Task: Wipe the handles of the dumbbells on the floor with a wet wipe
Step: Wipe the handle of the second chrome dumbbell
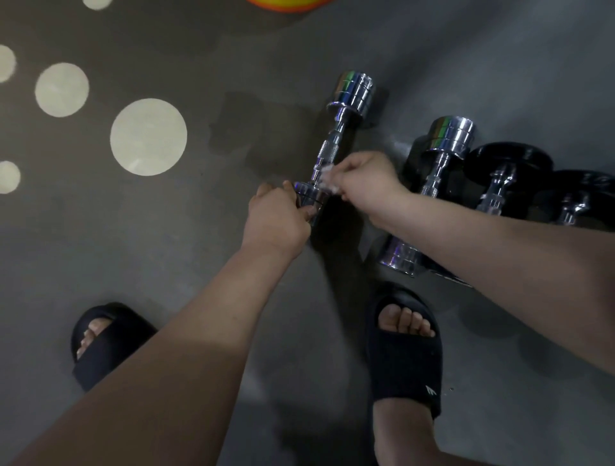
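Observation:
A chrome dumbbell lies on the grey floor, its far head up and right, its near head by my hands. My left hand grips the near head. My right hand pinches a crumpled white wet wipe against the near end of the handle. A second chrome dumbbell lies just to the right, partly hidden under my right forearm. Two black-headed dumbbells lie further right.
My two feet in black slides stand on the floor below the dumbbells. Pale round spots mark the floor at the left. An orange and yellow ball shows at the top edge.

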Available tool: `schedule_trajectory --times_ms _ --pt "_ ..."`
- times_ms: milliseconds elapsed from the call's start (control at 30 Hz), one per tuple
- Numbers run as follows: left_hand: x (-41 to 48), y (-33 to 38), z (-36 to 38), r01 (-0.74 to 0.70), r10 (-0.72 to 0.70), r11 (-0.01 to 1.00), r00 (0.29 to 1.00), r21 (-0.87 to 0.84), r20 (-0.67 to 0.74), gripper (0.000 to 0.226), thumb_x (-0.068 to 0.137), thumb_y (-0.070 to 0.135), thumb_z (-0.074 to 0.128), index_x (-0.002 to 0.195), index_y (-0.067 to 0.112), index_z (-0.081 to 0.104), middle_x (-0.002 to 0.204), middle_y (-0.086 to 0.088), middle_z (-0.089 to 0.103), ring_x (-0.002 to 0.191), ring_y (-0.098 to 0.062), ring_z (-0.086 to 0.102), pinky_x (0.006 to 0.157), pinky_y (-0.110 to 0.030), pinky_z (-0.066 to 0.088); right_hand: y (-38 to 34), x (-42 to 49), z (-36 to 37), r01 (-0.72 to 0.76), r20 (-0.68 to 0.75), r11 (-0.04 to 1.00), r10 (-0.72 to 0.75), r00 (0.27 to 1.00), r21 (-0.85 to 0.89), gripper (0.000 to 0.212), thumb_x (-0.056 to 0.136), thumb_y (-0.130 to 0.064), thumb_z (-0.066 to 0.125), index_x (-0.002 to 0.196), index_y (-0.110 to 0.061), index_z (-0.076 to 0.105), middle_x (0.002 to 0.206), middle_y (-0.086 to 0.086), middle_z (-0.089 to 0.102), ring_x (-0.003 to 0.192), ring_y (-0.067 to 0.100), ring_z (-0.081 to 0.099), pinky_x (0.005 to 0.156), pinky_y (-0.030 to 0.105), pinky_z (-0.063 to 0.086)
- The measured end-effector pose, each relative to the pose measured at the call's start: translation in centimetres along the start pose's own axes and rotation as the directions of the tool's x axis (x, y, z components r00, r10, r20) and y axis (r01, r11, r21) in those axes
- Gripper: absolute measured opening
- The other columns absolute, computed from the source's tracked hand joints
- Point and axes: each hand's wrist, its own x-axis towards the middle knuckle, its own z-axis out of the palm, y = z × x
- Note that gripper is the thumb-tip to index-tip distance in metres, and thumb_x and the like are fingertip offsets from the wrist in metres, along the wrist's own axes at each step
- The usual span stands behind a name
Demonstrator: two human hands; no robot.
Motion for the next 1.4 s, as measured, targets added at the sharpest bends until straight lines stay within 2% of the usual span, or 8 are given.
schedule_trajectory --times_ms 133,333,600,800,933,1100,1233,1400 --pt "-0.2 0.1 0.0 0.011 -0.011 1.000 1.000 -0.012 0.001 0.053 0.096 0.032 0.065 0.137 0.001 0.053 0.119 -0.024 0.052 0.112 -0.040 0.053 0.093 -0.035 0.042 0.0 -0.3 0.0 0.037 0.060 0.996 -0.032 0.998 -0.083 0.022 0.083 -0.018 0.082 0.067 -0.014 0.068 0.057 -0.002 0.063 0.055 0.009 0.055 0.052 0.021 0.048" --pt "-1.0 0.4 0.6 0.014 -0.014 0.999 1.000 -0.033 -0.012 0.058 0.093 0.029 0.065 0.144 0.006 0.048 0.126 -0.020 0.048 0.118 -0.040 0.048 0.099 -0.037 0.041 -1.0 0.4 1.4 0.248 0.049 0.920 -0.245 0.968 -0.302 0.020 0.081 -0.025 0.081 0.066 -0.020 0.070 0.063 -0.014 0.067 0.056 -0.005 0.058 0.058 0.015 0.045" --pt "-3.0 0.8 2.2 -0.057 0.046 0.994 0.992 -0.095 -0.117 0.082 0.085 0.041 0.076 0.153 0.012 0.040 0.132 -0.014 0.046 0.120 -0.034 0.048 0.108 -0.039 0.042 -0.9 -0.1 -1.8 0.458 0.178 0.733 -0.430 0.885 -0.503 0.017 0.093 -0.035 0.068 0.101 -0.022 0.060 0.067 -0.013 0.055 0.063 -0.002 0.054 0.056 0.012 0.040" --pt "-4.5 1.5 3.2 -0.145 0.117 0.983 0.967 -0.112 -0.227 0.062 0.090 0.033 0.070 0.145 0.009 0.053 0.128 -0.018 0.055 0.115 -0.038 0.056 0.103 -0.042 0.047 0.5 0.2 -2.9 0.524 0.190 0.685 -0.505 0.842 -0.506 0.016 0.094 -0.018 0.064 0.105 -0.016 0.075 0.091 -0.007 0.064 0.077 -0.001 0.058 0.072 0.007 0.043" --pt "-3.5 1.6 3.0 -0.047 0.014 0.978 0.987 -0.203 -0.162 0.059 0.091 0.031 0.071 0.143 0.008 0.055 0.120 -0.016 0.056 0.111 -0.036 0.057 0.102 -0.041 0.046 1.0 -0.3 -4.3 0.556 0.327 0.645 -0.450 0.831 -0.524 0.029 0.094 -0.014 0.063 0.121 -0.017 0.073 0.103 -0.010 0.055 0.084 -0.003 0.054 0.081 0.000 0.035" --pt "-2.6 2.1 2.8 0.004 -0.005 0.987 1.000 -0.160 -0.001 0.049 0.087 0.043 0.072 0.123 0.011 0.063 0.112 -0.017 0.057 0.110 -0.036 0.052 0.097 -0.039 0.043 0.4 0.0 -5.2 0.626 0.429 0.538 -0.456 0.779 -0.564 0.024 0.097 -0.019 0.065 0.119 -0.016 0.074 0.102 -0.006 0.057 0.088 0.008 0.058 0.080 0.014 0.041" --pt "-3.2 3.1 3.1 0.002 -0.004 0.994 1.000 -0.107 -0.018 0.057 0.085 0.046 0.074 0.128 0.012 0.059 0.121 -0.015 0.050 0.116 -0.036 0.046 0.104 -0.038 0.040 0.2 -0.1 -4.4 0.655 0.490 0.358 -0.453 0.745 -0.665 0.024 0.100 -0.030 0.059 0.115 -0.019 0.074 0.102 0.004 0.060 0.091 0.026 0.063 0.079 0.037 0.052" --pt "-3.8 3.9 3.5 0.022 -0.027 0.995 0.998 -0.101 -0.054 0.058 0.094 0.049 0.060 0.135 0.010 0.054 0.126 -0.015 0.048 0.118 -0.038 0.042 0.108 -0.036 0.033 -0.7 0.2 -5.6 0.639 0.493 0.273 -0.447 0.746 -0.719 0.026 0.103 -0.035 0.048 0.113 -0.023 0.068 0.104 0.003 0.059 0.092 0.027 0.061 0.075 0.041 0.051"
